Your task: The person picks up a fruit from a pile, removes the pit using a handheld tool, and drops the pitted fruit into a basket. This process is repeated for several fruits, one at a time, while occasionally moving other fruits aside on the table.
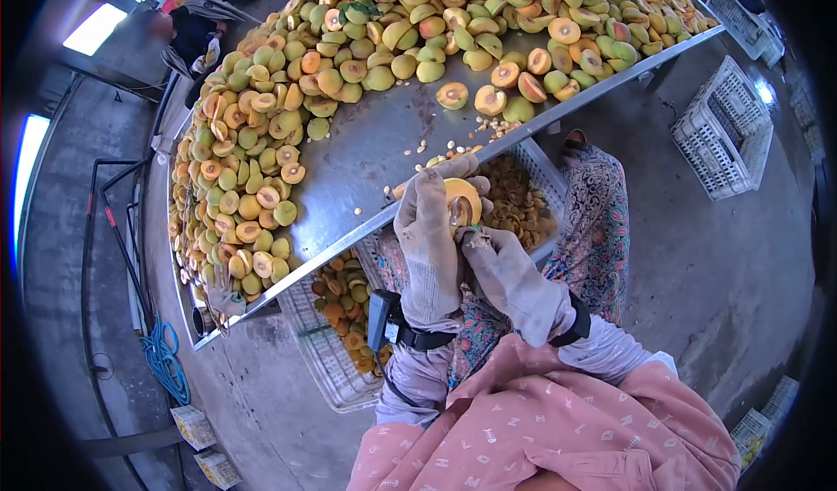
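My left hand [427,242], in a pale work glove, is closed around a yellow peach half [469,193] just off the metal table's front edge. The half's cut face is turned toward my right hand [507,271], also gloved. My right fingers pinch a small tool with a curved metal blade [459,214], which meets the fruit's middle; most of its handle is hidden in the glove. Loose pits [499,126] lie on the table [366,155] beyond my hands. A heap of halved peaches [384,55] covers the table's far and left sides.
Below the edge stand a crate of small brown pieces [514,199] and a white crate [327,373] holding peach halves. An empty plastic crate [724,129] stands on the floor at right. A glove [225,295] lies at the table's left corner. Another person [196,37] is at far left.
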A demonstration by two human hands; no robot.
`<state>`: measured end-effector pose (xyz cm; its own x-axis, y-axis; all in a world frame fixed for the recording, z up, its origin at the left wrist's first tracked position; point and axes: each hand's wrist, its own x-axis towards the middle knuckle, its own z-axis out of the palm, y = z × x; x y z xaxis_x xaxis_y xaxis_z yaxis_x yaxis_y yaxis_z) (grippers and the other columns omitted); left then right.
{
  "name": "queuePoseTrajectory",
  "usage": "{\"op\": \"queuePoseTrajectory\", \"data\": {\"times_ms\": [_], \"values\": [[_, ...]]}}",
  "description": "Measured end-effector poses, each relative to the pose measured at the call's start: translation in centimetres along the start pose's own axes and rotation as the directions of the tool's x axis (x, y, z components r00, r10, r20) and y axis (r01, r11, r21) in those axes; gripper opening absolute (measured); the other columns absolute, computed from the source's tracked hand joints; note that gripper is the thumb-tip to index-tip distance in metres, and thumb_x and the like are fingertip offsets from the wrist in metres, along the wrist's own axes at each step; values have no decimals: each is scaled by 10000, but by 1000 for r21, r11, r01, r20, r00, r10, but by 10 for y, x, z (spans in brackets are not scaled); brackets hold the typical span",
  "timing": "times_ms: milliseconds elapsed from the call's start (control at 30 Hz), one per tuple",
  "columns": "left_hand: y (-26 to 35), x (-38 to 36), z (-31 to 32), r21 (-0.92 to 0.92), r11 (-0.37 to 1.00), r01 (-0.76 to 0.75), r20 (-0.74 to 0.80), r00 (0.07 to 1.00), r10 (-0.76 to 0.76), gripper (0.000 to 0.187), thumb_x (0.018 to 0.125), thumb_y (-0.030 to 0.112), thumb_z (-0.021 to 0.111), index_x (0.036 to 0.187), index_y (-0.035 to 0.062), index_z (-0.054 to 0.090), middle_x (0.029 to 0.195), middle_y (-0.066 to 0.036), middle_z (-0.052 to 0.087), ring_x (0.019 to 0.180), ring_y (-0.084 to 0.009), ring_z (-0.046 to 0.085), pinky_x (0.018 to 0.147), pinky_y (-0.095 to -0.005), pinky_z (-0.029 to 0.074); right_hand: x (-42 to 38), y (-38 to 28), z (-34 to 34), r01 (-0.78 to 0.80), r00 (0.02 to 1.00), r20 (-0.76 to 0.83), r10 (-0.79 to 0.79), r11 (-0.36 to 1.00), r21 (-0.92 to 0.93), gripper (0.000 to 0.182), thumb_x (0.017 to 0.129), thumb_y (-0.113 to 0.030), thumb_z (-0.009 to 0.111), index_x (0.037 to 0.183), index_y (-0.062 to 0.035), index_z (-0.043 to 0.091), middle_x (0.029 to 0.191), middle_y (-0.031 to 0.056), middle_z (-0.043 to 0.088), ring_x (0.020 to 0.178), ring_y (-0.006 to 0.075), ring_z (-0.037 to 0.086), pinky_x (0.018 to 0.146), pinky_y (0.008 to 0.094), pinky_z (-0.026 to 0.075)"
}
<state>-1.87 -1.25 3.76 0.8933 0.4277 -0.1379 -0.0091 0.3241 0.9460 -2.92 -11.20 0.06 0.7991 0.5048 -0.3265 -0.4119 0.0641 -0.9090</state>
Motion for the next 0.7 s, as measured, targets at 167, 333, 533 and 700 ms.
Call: {"op": "queuePoseTrajectory", "data": {"times_ms": [167,333,533,700], "values": [[1,0,0,-17,997,71,45,997,-70,484,1045,395,429,1060,-42,636,971,-147,701,776,-180,679,679,-294,581,-9,-9,-8,-107,986,137,93,989,101,420,1049,-390,441,876,-37,589,626,16,521,510,122,474,473,285,380],[-7,-1,-3,170,985,-19,84,996,5,358,1059,282,456,1013,-2,670,988,-119,707,777,-150,670,672,-285,576,-20,-10,-22,-159,927,370,55,953,258,509,1051,-513,346,787,-117,525,533,-33,408,395,95,346,383,279,309],[0,10,-7,205,978,50,214,972,-94,385,1045,308,459,989,-10,668,928,-110,698,752,-146,653,669,-283,547,-3,-5,-33,-745,591,785,186,499,443,609,1019,-622,322,678,-163,530,491,-48,385,335,73,273,296,247,222],[0,3,-3,50,912,406,177,895,-408,439,1007,382,478,1000,-22,649,875,-127,691,705,-177,654,646,-293,544,-5,-6,-34,-752,604,766,220,475,457,610,1016,-630,321,699,-160,548,495,-55,375,344,71,288,299,245,253]]}}
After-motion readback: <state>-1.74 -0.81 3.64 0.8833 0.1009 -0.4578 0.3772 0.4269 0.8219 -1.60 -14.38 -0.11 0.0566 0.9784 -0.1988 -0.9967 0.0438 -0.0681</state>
